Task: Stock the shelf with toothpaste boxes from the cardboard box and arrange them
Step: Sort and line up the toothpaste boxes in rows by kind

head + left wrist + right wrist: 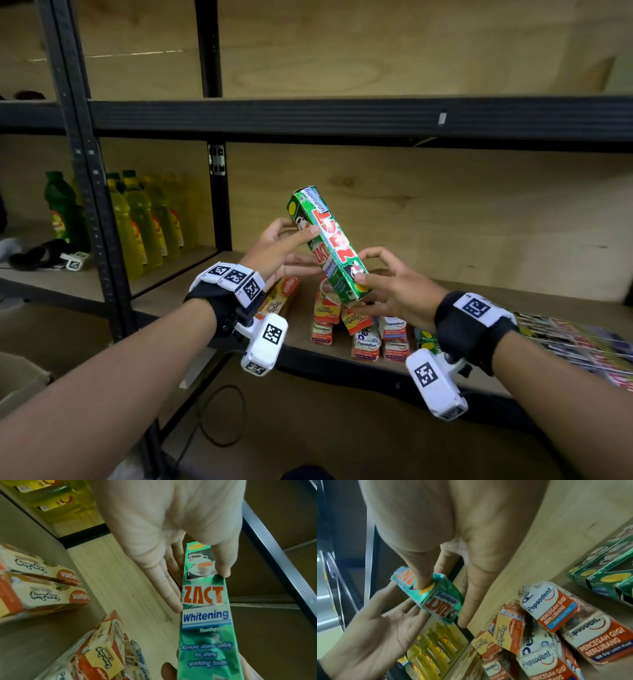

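From my remote seat at the rig: yellow and green bottles (144, 219) stand in rows in the neighbouring shelf bay at 9 o'clock, behind the black upright post (89, 192). Next along, two Colgate boxes (281, 296) lie flat on the wooden shelf (462, 260), partly hidden behind my left wrist.

My left hand (279, 250) holds the upper part of the green Zact toothpaste box (329, 245), thumb across its printed face and straight fingers behind it; the left wrist view shows the thumb pressing beside the picture of cups above the red brand name. The box hangs in the air at the centre of the head view, above the shelf, tilted so its top end points toward 11 o'clock and its lower end toward 5 o'clock.

My right hand (390, 287) pinches that lower end, thumb on the yellow spot near the flap, fingers curled behind. Both hands are therefore clamped on the same box, one at each end.

Below it, toward 6 o'clock, a loose heap of red-and-white Pepsodent boxes (368, 337) and a few more Colgate ones lean against each other at the shelf's front edge. At 4 o'clock, a row of green Zact boxes (579, 346) lies flat, side by side.
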{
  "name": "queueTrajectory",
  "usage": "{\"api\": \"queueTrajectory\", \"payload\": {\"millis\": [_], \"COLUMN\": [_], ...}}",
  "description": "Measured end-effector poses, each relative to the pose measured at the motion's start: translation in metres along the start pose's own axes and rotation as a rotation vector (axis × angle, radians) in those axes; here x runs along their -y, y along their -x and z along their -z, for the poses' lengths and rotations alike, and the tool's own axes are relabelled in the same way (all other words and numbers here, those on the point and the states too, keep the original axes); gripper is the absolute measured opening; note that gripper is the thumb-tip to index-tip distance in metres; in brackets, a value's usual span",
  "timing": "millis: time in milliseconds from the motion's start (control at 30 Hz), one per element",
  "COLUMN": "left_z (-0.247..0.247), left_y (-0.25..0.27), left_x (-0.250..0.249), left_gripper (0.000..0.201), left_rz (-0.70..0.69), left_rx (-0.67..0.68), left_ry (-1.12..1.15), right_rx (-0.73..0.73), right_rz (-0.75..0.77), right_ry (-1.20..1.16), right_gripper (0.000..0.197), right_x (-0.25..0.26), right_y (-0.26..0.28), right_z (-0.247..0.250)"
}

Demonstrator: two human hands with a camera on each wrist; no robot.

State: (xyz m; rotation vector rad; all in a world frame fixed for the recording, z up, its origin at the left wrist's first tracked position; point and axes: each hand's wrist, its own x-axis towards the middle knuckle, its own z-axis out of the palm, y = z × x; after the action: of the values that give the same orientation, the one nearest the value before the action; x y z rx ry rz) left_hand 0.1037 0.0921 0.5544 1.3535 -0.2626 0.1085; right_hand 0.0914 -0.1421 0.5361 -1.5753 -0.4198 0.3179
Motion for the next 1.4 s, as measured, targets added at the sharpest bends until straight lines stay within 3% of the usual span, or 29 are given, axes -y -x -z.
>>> {"api": "queueTrajectory", "payload": {"millis": [233, 400, 500, 600, 767, 867, 967, 1200, 1400], "left_z": [-0.016, -0.034, -0.05, -0.07, -0.1, -0.121, -0.139, -0.162, -0.174], "left_y": [-0.003, -0.002, -0.001, 0.001, 0.002, 0.006, 0.003, 0.003, 0.001], "left_x": [0.001, 0.01, 0.017, 0.025, 0.039, 0.046, 0.06, 0.096, 0.114], "left_gripper": [0.051, 0.064, 0.071, 0.074, 0.069, 0.061, 0.069, 0.064, 0.067], "left_rz": [-0.072, 0.008, 0.088, 0.131, 0.163, 0.005, -0.179, -0.283, -0.317], "left_rx": [-0.005, 0.044, 0.137, 0.224, 0.415, 0.456, 0.482, 0.581, 0.602], "left_ry": [0.102, 0.033, -0.125, -0.357, -0.625, -0.985, -1.345, -1.707, -1.871], "right_rx": [-0.02, -0.164, -0.192, -0.242, -0.385, -0.363, -0.333, -0.224, -0.184], "right_rz": [-0.059, -0.064, -0.058, -0.08, -0.164, -0.254, -0.325, -0.416, -0.45], "right_ry": [-0.194, -0.149, -0.084, 0.135, 0.476, 0.949, 1.265, 1.409, 1.455], "right_gripper": [0.034, 0.031, 0.044, 0.065, 0.055, 0.054, 0.06, 0.057, 0.061], "right_x": [0.013, 0.019, 0.025, 0.025, 0.019, 0.015, 0.006, -0.024, -0.041], "right_y": [0.03, 0.059, 0.082, 0.102, 0.121, 0.132, 0.142, 0.147, 0.133], "right_z": [0.032, 0.058, 0.079, 0.099, 0.129, 0.148, 0.155, 0.163, 0.17]}}
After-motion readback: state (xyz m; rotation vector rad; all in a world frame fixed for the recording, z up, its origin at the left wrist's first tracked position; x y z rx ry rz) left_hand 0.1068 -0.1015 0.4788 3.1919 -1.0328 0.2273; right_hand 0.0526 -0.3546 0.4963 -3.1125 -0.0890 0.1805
